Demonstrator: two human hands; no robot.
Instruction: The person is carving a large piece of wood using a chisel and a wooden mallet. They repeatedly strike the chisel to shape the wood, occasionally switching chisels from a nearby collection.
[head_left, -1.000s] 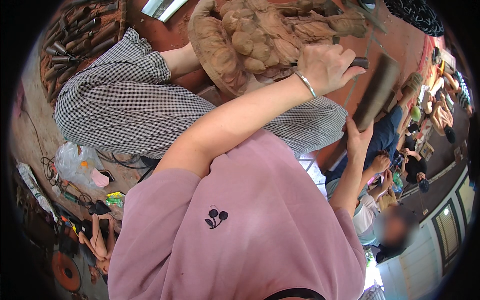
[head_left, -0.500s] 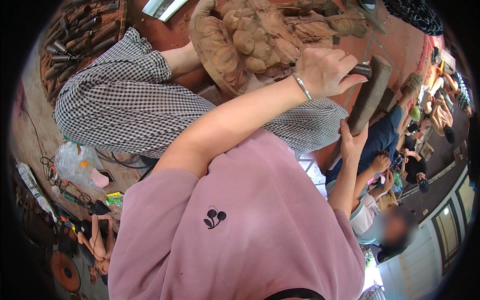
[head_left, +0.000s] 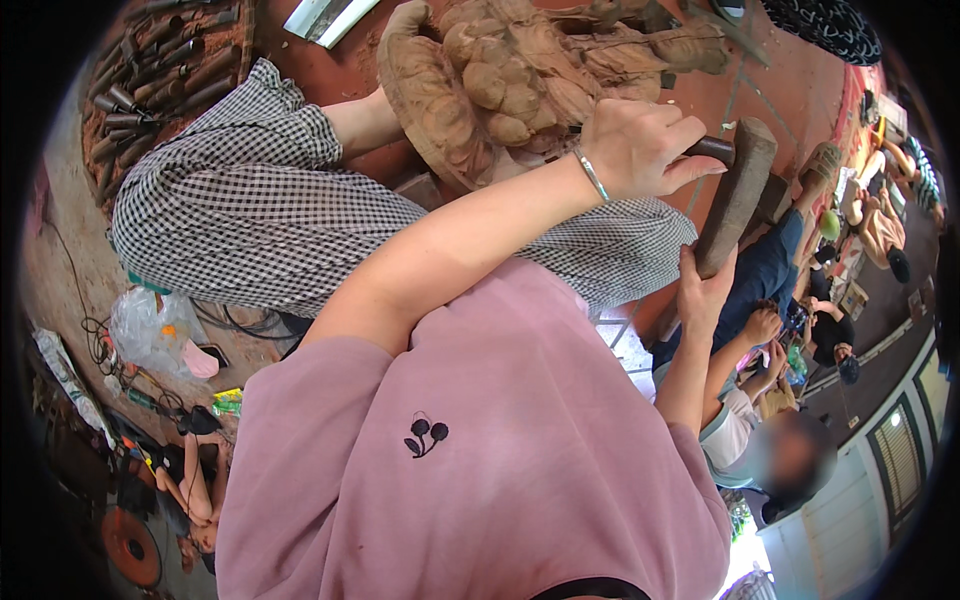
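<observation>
A brown carved wooden sculpture (head_left: 510,85) with rounded, bulging shapes lies at the top centre, in front of my legs. My left hand (head_left: 640,145), a bracelet at its wrist, reaches across my body and is closed round a chisel (head_left: 712,150). The dark handle sticks out to the right of the fist, while the blade end points at the carving and is mostly hidden. On the right, my right hand (head_left: 706,285) grips the lower end of a thick wooden mallet (head_left: 738,195). Its upper part meets or nearly meets the chisel's handle end.
Many chisels fill a tray (head_left: 245,40) at the upper left. A plastic bag (head_left: 145,325), a phone (head_left: 213,355) and cables lie on the floor to the left. Close by on the right sits another person (head_left: 735,430); more people are farther back. A fan (head_left: 130,545) stands lower left.
My left hand with the chisel has shifted slightly left. The mallet in my right hand has also moved a little left, staying close to the handle end.
</observation>
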